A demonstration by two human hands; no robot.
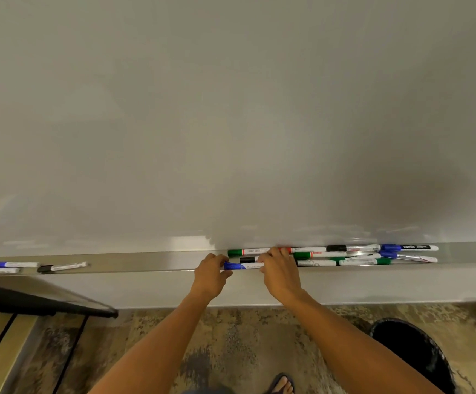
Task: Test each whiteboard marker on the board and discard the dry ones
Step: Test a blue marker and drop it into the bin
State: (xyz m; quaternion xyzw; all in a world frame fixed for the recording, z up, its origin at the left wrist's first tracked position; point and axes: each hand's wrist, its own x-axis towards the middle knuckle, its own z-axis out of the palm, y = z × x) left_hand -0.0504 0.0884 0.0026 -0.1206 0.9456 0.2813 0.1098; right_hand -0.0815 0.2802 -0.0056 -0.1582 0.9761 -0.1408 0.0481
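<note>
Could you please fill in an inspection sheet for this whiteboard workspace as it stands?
Surface: whiteboard shows no marks; metal tray runs along its foot.
Job's things: blue marker held level over the tray; marker pile at right; three markers at left.
Clutter: nothing seen.
Grips: left hand pinches the blue cap end; right hand holds the barrel.
Cables: nothing seen.
Surroundings: black bin on patterned floor at right; dark board frame at left.

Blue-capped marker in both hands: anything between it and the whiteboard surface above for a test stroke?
Nothing visible. The blue-capped white marker is held by the left hand and right hand above the tray; the grey-white whiteboard above is bare. Its cap is still on.
</note>
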